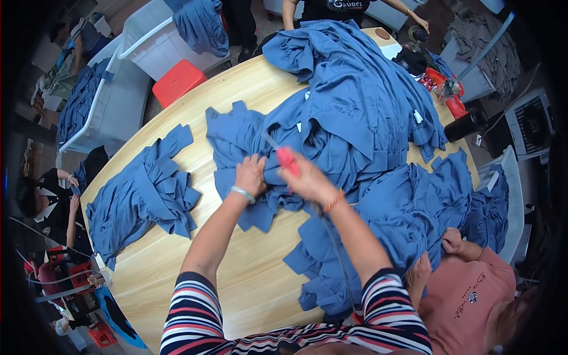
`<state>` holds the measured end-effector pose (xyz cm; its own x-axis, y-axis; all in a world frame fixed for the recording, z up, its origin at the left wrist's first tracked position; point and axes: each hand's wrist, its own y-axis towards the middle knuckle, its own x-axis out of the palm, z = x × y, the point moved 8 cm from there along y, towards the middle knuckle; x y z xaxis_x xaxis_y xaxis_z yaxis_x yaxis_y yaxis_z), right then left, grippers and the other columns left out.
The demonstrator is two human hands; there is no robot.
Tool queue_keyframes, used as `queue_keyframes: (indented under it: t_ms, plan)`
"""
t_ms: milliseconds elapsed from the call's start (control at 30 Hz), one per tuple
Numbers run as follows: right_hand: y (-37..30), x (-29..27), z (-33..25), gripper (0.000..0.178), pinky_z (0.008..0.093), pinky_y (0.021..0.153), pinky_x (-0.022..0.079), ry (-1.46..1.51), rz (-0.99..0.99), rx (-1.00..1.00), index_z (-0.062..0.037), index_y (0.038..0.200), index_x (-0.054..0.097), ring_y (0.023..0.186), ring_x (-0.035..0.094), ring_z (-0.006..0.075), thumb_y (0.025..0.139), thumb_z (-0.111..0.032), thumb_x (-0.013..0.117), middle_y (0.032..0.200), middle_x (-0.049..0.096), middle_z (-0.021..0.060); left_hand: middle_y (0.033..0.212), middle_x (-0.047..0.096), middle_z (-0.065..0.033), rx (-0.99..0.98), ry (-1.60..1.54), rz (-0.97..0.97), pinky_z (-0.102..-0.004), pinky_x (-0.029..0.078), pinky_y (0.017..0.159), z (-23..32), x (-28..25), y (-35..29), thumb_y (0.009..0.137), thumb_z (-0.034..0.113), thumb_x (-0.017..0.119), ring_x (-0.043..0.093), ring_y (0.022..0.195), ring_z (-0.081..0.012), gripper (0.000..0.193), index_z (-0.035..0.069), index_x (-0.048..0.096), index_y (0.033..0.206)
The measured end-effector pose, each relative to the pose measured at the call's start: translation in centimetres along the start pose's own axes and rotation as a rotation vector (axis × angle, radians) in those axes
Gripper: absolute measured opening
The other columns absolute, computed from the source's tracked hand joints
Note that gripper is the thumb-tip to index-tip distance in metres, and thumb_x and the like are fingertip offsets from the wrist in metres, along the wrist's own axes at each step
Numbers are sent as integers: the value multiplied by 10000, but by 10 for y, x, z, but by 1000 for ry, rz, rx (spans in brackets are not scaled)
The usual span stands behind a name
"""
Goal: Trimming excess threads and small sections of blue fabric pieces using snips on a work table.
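A crowded workroom surrounds a round wooden table (236, 278) heaped with blue garments. Near the table's middle, the left hand (251, 175) is closed on a fold of a blue garment (248, 142), pinning it down. Just beside it, the right hand (307, 180) is clenched around a red-handled tool (287, 161) held over the same cloth. A smaller blue pile (142, 195) lies toward the table's left edge. At the right edge, a person in a pink shirt (473, 290) handles another heap.
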<state>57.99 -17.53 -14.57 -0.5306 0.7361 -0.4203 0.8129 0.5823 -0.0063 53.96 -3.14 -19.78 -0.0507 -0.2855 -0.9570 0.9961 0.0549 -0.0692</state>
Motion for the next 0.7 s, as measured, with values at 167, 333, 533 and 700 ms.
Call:
queue_keyframes:
  t_ms: [167,333,533,700]
  plan:
    - [29,-82,58,426,443,838,473,-248,119,315,47,1016,592,967,588,433,812,-325,625,994,617,290,1080,518,-142,-53,-6,-69,-484,437,805,6,-1,-53,594,80,706,509,1004,-342,530,117,512,1086]
    - [24,-147,66,440,450,869,456,-434,166,441,40,1066,591,1004,580,419,821,-324,624,1050,609,281,1013,526,-153,-6,-61,-42,-470,437,787,24,-6,-106,558,72,719,517,956,-364,554,91,519,1074]
    - [23,-158,72,360,387,673,491,-591,213,428,46,1010,587,661,644,284,838,-267,629,745,644,179,916,511,-143,35,-193,-53,-455,442,706,37,-25,-162,577,102,696,528,847,-361,442,66,531,986]
    - [23,-176,60,446,416,822,475,-707,234,487,20,1107,577,907,632,343,827,-323,625,961,645,227,938,521,-137,-42,-168,-138,-446,452,708,6,-17,-219,536,102,718,535,853,-348,479,57,536,977]
